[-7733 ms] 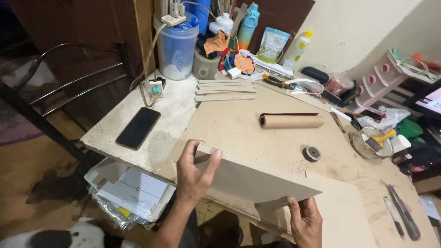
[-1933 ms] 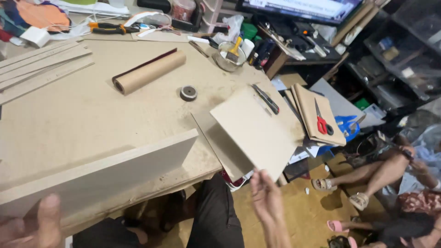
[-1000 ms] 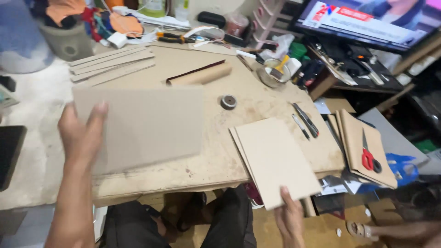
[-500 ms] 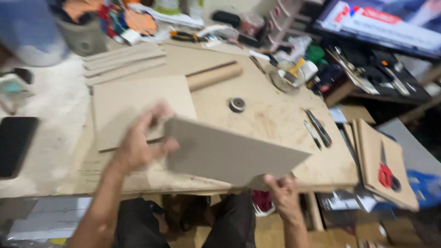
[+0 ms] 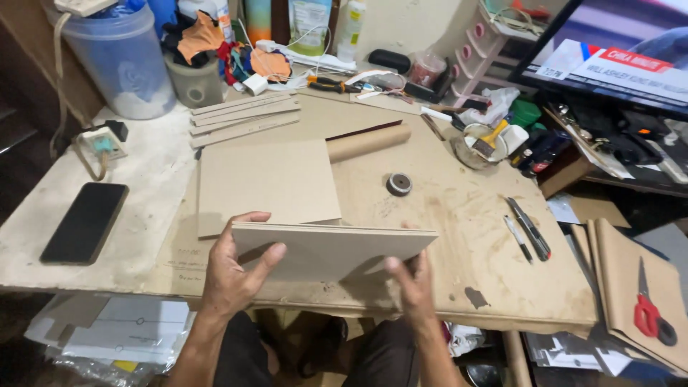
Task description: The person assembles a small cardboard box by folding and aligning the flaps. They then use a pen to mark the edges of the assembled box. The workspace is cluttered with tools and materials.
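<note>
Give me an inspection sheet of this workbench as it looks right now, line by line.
Surface: worn, stained table, partly covered by a large brown sheet.
Job's things: stack of brown boards held tilted near the front edge; a flat brown board lies behind it.
Clutter: cardboard tube, tape roll, pens, wooden strips, black phone, bowl with brush.
Grippers: left hand grips the stack's left end; right hand holds its right underside.
Cables: white cord at the back; power strip on the left.
Surroundings: blue bucket, lit screen, red scissors on boards at the right.
</note>
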